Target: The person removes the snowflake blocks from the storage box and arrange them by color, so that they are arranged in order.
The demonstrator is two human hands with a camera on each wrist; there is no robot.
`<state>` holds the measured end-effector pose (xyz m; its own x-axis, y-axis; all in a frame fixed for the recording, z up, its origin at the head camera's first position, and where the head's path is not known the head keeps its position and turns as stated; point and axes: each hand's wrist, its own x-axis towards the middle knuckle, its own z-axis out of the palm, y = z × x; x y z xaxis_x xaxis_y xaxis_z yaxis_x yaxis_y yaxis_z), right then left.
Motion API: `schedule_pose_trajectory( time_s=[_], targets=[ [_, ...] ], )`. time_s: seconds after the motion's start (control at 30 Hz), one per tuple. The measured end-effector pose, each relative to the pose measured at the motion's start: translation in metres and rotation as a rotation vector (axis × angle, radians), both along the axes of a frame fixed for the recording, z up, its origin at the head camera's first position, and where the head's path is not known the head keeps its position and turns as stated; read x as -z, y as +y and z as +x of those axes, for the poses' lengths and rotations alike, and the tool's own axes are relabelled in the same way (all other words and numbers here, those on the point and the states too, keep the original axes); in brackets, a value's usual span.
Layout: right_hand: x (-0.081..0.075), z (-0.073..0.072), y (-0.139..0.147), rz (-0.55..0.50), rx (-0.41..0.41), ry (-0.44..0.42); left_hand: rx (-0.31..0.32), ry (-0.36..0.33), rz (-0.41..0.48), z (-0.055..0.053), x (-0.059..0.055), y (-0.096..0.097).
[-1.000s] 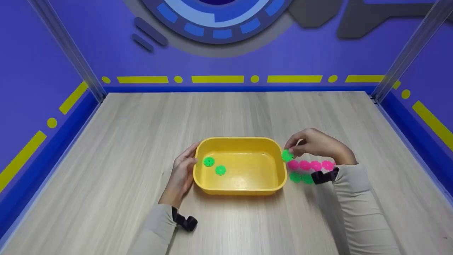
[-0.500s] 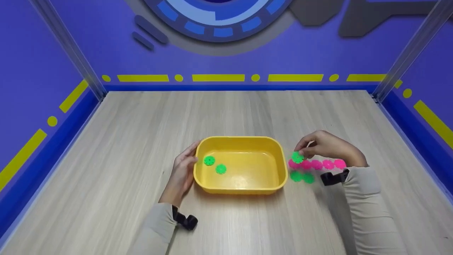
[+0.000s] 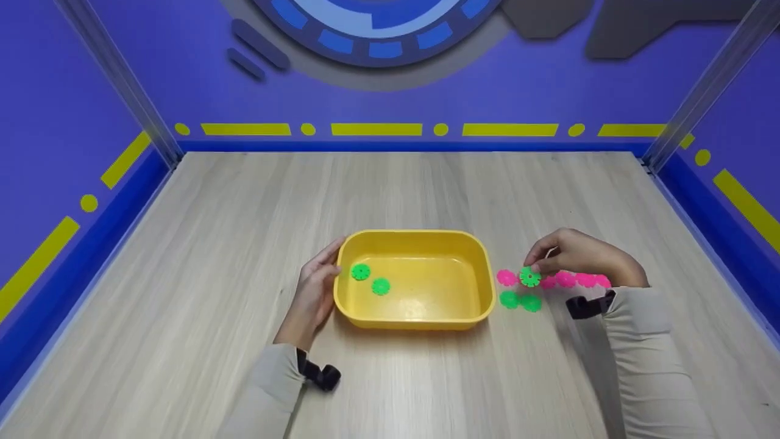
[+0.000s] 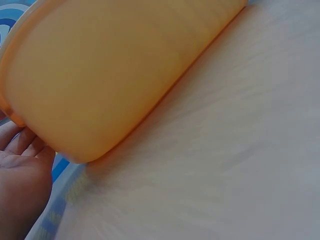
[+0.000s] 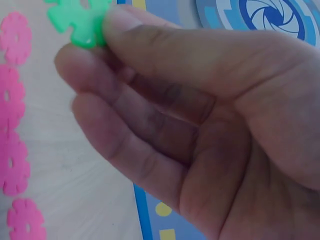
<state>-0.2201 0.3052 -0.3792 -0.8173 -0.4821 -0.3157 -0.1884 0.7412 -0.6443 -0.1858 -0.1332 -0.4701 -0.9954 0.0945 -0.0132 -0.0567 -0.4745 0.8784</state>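
Note:
A yellow plastic bin [image 3: 420,322] stands on the table, and my left hand [image 3: 314,299] grips its left side, thumb at the rim. In the left wrist view the fingers [image 4: 25,142] lie against the bin's outer wall [image 4: 100,75]. Inside are two green notched discs, one disc [image 3: 361,272] beside the left wall. My right hand [image 3: 576,256] pinches another green disc [image 3: 530,277] between thumb and fingers, right of the bin. Beneath it runs a row of pink notched discs [image 3: 567,279], partly hidden by the hand. Two green discs [image 3: 509,299] lie in front of that row.
A wooden tabletop [image 3: 244,207] surrounds the bin. Blue-purple panels [image 3: 378,103] wall it in at the back and both sides. Black wrist cameras [image 3: 588,306] sit on both sleeves.
My right hand has moved right, away from the bin's rim, carrying the green disc over the pink row. The left hand keeps its place on the bin.

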Motion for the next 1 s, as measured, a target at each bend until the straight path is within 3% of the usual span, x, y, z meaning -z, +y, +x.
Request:
schedule_pose_trajectory(
  time_s=[0.57,1.0],
  targets=[
    [0.011,0.004,0.016,0.078,0.024,-0.040,-0.008,-0.005,0.007,-0.001,0.002,0.000],
    [0.021,0.009,0.028,0.056,-0.006,-0.081,-0.006,-0.005,0.005,0.000,0.002,0.000]
  ],
)
